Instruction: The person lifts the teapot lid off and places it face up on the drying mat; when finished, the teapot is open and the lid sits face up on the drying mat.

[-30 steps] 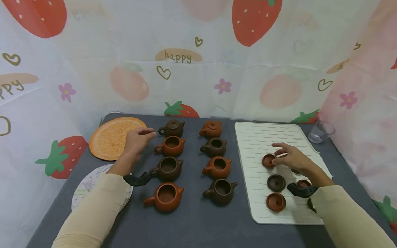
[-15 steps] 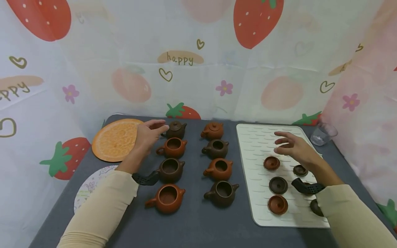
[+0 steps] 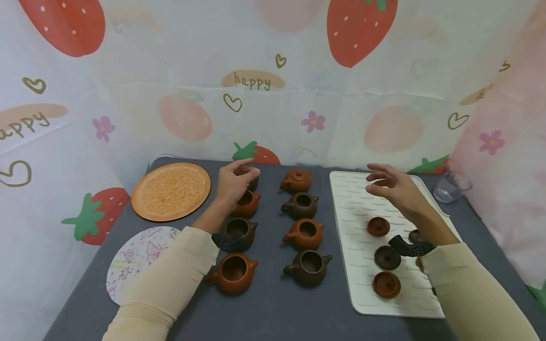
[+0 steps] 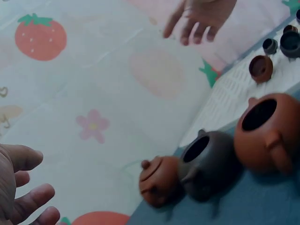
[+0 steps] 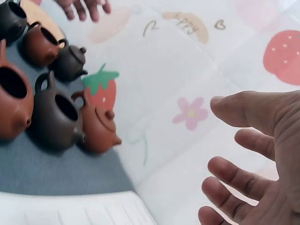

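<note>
My left hand, fingers spread and loosely bent, hovers over the back of the left teapot column. It holds nothing and covers most of the dark lidded teapot. In front of that one stands a red-brown lidless teapot, partly covered. My right hand is raised above the far part of a white ridged mat, its fingers apart and nothing between them. Small round lids lie on this mat, among them a red-brown lid and a dark lid. My right forearm hides others.
Between the hands runs a second teapot column: an orange lidded teapot at the back, lidless ones in front. An orange-patterned round mat and a butterfly-patterned white disc lie left. A clear cup stands at the back right corner.
My left hand has moved right, from beside the orange-patterned mat to over the dark lidded teapot. My right hand has lifted away from the red-brown lid, which stays on the mat.
</note>
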`<state>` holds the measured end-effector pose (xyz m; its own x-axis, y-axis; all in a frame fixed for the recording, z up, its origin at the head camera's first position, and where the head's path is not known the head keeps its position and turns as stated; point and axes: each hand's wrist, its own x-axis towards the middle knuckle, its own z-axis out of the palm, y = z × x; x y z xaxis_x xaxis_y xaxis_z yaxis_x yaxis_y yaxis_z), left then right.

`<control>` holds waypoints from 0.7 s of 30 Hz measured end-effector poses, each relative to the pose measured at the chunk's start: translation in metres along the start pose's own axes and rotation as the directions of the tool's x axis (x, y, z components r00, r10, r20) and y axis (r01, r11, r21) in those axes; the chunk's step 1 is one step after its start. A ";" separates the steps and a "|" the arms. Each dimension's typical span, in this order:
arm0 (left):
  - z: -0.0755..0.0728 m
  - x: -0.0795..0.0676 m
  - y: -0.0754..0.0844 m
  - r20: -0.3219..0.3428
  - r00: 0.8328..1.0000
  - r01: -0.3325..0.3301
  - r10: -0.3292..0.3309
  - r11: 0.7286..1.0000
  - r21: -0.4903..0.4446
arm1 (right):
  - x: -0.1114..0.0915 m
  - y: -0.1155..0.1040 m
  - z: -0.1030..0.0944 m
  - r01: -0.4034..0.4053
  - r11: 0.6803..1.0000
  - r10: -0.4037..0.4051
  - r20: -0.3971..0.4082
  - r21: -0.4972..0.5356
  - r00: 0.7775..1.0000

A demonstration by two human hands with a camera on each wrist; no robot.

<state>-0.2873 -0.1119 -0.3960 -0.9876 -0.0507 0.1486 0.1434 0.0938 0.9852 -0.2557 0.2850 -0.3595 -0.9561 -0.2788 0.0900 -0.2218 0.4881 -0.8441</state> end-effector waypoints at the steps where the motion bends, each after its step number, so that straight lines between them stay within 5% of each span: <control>1: 0.004 0.001 -0.001 -0.002 1.000 0.005 -0.005 1.000 -0.016 | 0.003 -0.001 0.002 0.009 1.000 -0.009 -0.005 0.005 1.000; 10: 0.038 0.011 -0.014 0.023 0.999 0.041 -0.040 0.998 -0.039 | 0.030 -0.005 0.022 0.043 0.987 -0.037 -0.037 0.157 0.999; 21: 0.067 0.022 -0.029 0.064 0.997 0.043 -0.047 0.997 0.071 | 0.070 0.003 0.058 0.026 0.972 -0.024 -0.010 0.233 1.000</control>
<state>-0.3171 -0.0491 -0.4275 -0.9953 0.0082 0.0960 0.0960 0.1618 0.9821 -0.3123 0.2193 -0.3866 -0.9523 -0.2823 0.1156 -0.1956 0.2743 -0.9415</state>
